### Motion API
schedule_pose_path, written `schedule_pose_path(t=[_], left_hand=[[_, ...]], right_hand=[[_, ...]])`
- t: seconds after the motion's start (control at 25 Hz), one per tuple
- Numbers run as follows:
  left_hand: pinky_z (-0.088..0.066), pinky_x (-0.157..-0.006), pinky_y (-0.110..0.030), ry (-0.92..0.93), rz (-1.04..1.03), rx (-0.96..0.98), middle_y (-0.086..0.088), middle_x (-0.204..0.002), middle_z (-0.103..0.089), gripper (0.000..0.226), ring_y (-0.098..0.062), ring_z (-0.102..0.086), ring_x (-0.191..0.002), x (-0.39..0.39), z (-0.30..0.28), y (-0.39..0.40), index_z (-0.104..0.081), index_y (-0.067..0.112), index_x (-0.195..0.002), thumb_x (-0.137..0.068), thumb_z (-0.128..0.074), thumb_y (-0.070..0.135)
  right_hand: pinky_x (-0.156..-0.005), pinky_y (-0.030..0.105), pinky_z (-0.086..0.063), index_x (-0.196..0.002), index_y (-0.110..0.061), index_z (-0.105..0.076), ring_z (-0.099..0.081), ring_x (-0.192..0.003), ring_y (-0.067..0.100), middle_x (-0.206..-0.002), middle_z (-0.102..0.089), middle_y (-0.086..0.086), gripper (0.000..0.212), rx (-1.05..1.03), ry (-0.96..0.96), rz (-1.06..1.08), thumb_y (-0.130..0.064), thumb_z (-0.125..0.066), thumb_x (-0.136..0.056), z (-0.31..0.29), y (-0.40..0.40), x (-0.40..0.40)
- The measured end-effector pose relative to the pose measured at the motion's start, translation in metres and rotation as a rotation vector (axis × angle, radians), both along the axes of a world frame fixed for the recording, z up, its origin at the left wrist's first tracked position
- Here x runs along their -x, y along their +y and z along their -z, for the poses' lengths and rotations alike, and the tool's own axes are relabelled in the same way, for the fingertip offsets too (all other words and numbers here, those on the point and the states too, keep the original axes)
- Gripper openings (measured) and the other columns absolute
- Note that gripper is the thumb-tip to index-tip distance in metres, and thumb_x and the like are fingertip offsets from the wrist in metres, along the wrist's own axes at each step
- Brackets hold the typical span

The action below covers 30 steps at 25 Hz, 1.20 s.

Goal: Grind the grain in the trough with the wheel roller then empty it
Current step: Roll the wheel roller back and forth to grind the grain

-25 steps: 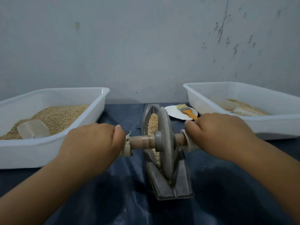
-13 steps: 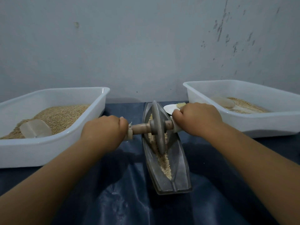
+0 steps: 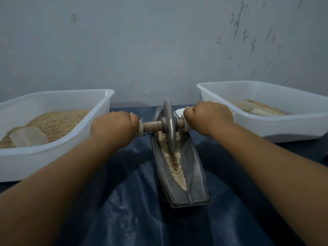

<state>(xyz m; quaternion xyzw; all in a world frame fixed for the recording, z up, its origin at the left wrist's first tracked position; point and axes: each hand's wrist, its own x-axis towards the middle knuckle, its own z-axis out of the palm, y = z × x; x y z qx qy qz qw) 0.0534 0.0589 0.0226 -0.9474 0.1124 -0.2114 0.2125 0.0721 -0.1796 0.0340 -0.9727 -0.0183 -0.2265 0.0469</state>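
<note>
A grey metal boat-shaped trough (image 3: 194,174) lies lengthwise on the dark blue cloth. Pale crushed grain (image 3: 175,167) fills its groove. The grey wheel roller (image 3: 169,126) stands upright in the far half of the trough, on a wooden axle (image 3: 151,126). My left hand (image 3: 113,126) grips the axle's left end. Gripping the right end is my right hand (image 3: 209,117). Both arms are stretched forward.
A white tub (image 3: 53,144) at the left holds whole grain and a clear scoop (image 3: 28,137). At the right, another white tub (image 3: 284,128) holds a thin layer of ground grain and a scoop (image 3: 243,105). A white plate (image 3: 180,112) peeks out behind the roller. The wall stands close behind.
Both hands have pushed the wheel roller away from me along the trough, from its near end to its far half. The ground grain in the near half has come into view.
</note>
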Motion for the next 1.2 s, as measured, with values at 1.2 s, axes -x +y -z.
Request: schedule_pose_path(t=[1.2], left_hand=[[-0.021, -0.045, -0.030, 0.043, 0.101, -0.142, 0.001, -0.069, -0.021, 0.028, -0.021, -0.038, -0.065, 0.072, -0.005, 0.004, -0.023, 0.021, -0.092, -0.086, -0.051, 0.019]], right_hand=[[-0.048, 0.024, -0.031, -0.062, -0.022, -0.046, -0.045, -0.053, 0.008, -0.058, -0.048, -0.006, 0.050, 0.113, 0.105, -0.072, -0.052, -0.022, -0.093, -0.004, -0.028, 0.078]])
